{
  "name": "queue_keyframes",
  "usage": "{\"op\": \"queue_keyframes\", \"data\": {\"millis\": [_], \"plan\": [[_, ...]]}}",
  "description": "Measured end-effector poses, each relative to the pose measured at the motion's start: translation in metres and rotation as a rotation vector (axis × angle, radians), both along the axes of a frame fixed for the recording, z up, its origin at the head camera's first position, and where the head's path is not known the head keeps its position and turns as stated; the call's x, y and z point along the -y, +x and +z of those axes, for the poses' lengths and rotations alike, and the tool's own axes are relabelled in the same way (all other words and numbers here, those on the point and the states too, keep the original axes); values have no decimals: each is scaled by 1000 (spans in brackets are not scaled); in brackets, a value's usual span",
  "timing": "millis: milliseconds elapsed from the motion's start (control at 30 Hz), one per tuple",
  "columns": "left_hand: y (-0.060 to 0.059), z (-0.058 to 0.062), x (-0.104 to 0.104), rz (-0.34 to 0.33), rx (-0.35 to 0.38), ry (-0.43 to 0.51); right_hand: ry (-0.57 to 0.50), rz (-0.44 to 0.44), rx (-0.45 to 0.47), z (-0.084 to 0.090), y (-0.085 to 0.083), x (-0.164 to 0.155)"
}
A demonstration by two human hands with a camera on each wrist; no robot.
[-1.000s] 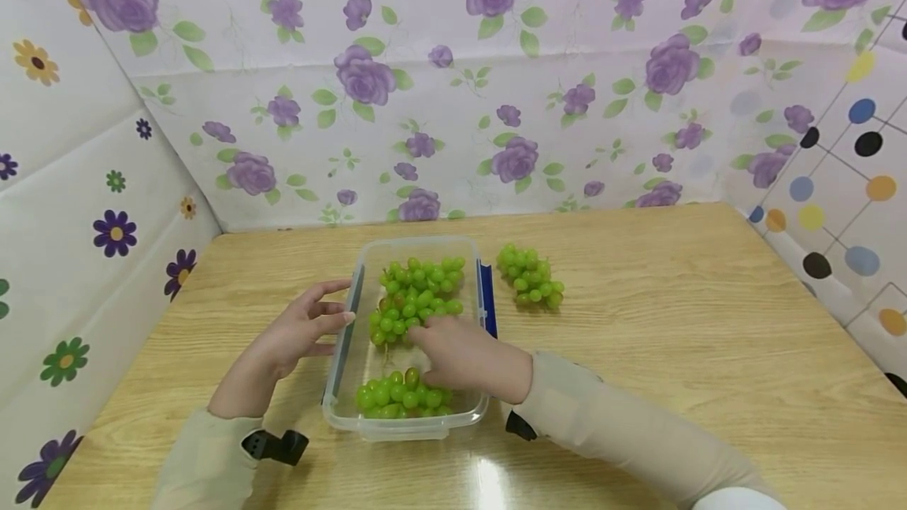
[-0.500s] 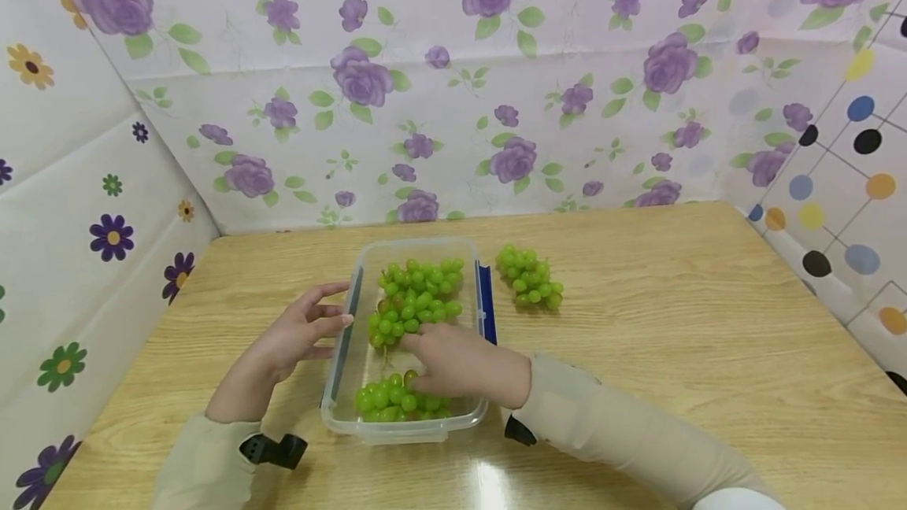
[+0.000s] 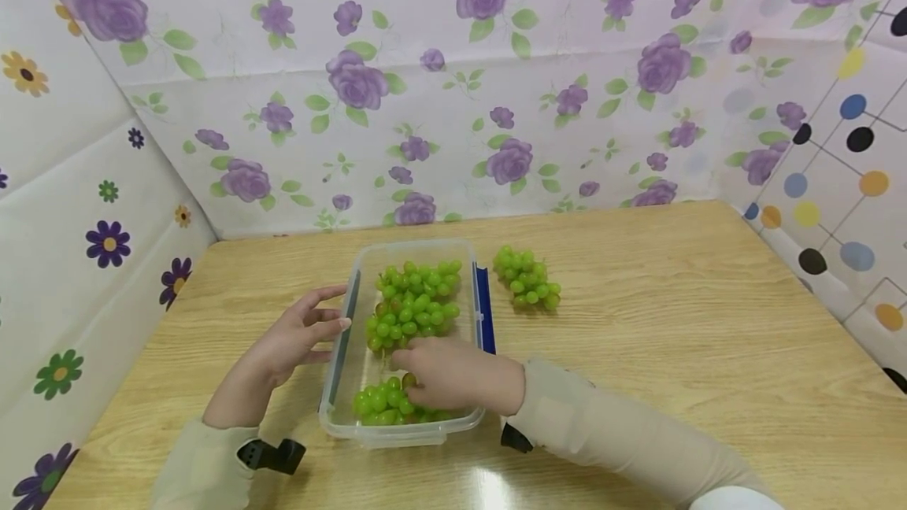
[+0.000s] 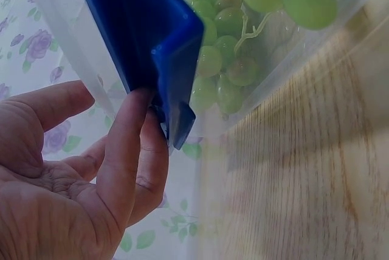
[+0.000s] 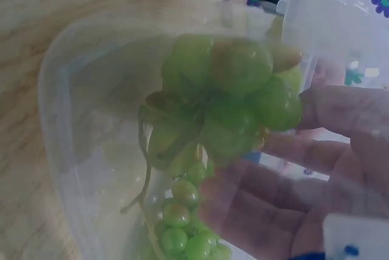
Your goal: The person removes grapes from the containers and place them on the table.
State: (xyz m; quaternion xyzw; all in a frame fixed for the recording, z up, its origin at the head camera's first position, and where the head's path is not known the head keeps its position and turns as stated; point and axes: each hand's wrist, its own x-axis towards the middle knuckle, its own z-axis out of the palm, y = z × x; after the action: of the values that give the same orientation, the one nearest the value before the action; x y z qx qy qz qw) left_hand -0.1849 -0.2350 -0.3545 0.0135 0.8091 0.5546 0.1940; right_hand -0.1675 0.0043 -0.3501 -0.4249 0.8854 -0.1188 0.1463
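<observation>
A clear plastic container point(image 3: 397, 435) stands on the table with bunches of green grapes inside. Two bunches, the far one point(image 3: 421, 277) and the middle one point(image 3: 407, 321), lie together. A near bunch point(image 3: 383, 401) sits at the front end. My right hand point(image 3: 453, 375) reaches in over the near bunch; its thumb touches a grape point(image 5: 276, 105) in the right wrist view, and the other fingers extend loosely. My left hand point(image 3: 286, 341) rests against the container's left side, fingertips on a blue side latch point(image 4: 176, 53).
Another bunch of green grapes point(image 3: 526, 278) lies on the wooden table point(image 3: 659, 305) right of the container. A second blue latch point(image 3: 485, 307) hangs out on the container's right side. Patterned sheets point(image 3: 425, 101) stand behind and at both sides.
My right hand has drawn back from the middle bunch toward the near bunch. The left hand stays at the container's side, and the head view has shifted slightly.
</observation>
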Motion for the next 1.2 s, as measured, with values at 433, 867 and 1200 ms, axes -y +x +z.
{"op": "queue_keyframes", "data": {"millis": [433,867,1200], "plan": [[1,1,-1,10,-3,-6,7,107,93,-3,-3,1],[1,1,-1,3,4,6,-12,114,107,-6,-5,-2],[2,1,-2,16,-4,-8,-18,118,141,-7,-6,-1]]}}
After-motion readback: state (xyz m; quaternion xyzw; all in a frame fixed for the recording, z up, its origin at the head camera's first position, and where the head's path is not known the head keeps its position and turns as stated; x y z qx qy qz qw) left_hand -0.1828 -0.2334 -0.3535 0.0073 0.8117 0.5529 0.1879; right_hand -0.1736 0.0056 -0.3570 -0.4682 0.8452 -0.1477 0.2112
